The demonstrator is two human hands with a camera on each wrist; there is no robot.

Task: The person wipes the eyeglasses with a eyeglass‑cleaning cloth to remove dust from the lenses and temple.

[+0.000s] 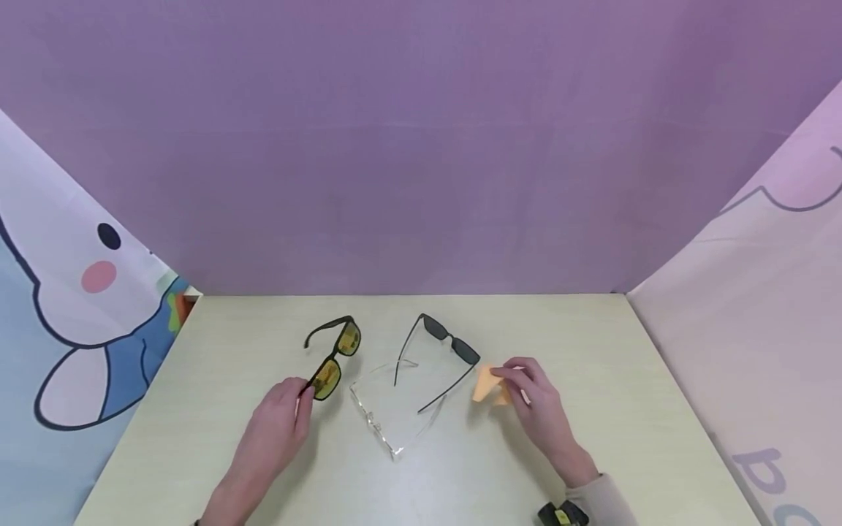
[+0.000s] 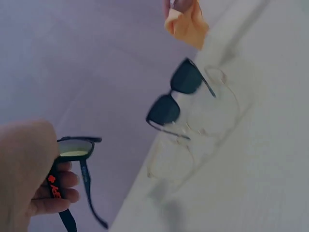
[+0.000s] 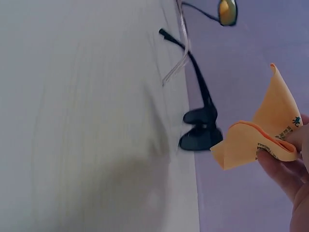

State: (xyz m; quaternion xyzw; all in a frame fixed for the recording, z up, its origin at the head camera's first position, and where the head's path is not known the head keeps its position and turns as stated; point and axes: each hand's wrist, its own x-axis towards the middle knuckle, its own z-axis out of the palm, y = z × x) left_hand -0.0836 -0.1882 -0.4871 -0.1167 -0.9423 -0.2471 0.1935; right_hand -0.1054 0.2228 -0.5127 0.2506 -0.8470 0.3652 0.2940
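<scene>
My left hand (image 1: 279, 424) grips a pair of black-framed glasses with yellow lenses (image 1: 349, 339) by one temple, raised above the table at the left. Red lettering shows on that temple (image 2: 53, 186) in the left wrist view. On the right, my right hand (image 1: 538, 409) pinches an orange cleaning cloth (image 3: 270, 123) with dark print, folded over between fingers and thumb. Between the hands lie black sunglasses (image 1: 465, 351), temples unfolded, and a pair of clear-framed glasses (image 1: 373, 424), their temples crossing near the sunglasses' temples. The cloth hangs just right of the sunglasses.
The pale wooden table (image 1: 631, 438) ends at a purple backdrop (image 1: 421, 146) behind. Printed cloth panels (image 1: 72, 380) flank it on both sides. A black device with a yellow mark (image 1: 563, 514) sits at the right wrist, by a beige sleeve (image 1: 601, 500).
</scene>
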